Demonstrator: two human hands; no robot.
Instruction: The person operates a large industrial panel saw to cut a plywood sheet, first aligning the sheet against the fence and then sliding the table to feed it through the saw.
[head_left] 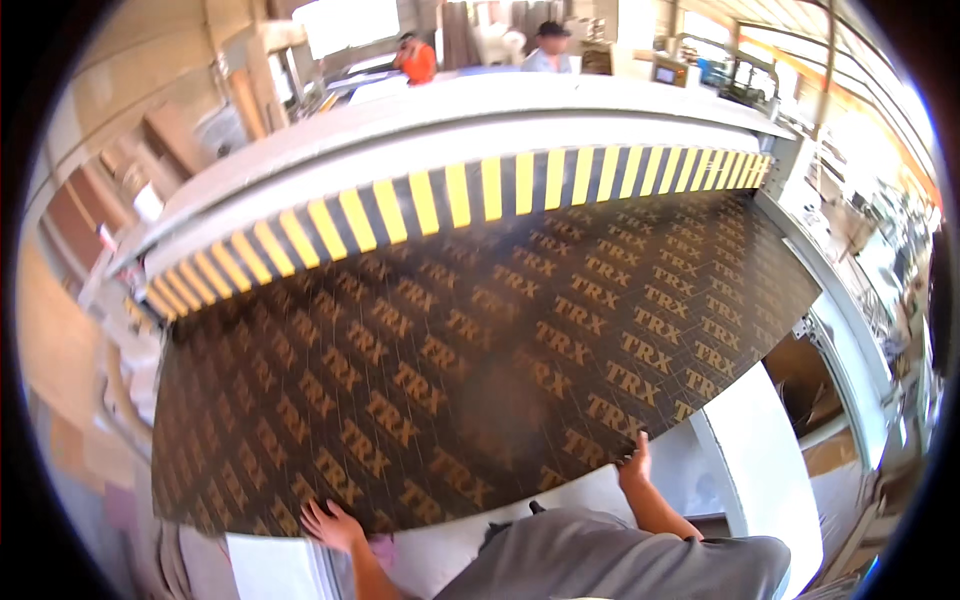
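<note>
A large dark brown board (470, 350) with repeated gold lettering lies before me, its far edge under a striped machine beam. My left hand (333, 527) rests on the board's near edge at left, fingers spread and flat. Farther right, my right hand (638, 466) grips the near edge with one digit pointing up; some of its fingers are hidden at the edge.
A yellow-and-black striped guard (455, 197) spans the white machine (470, 110). At right runs a pale side rail (840, 320), and white supports (765, 440) show below the board. Beyond the machine are a person in orange (416, 63) and another in a dark cap (549, 56).
</note>
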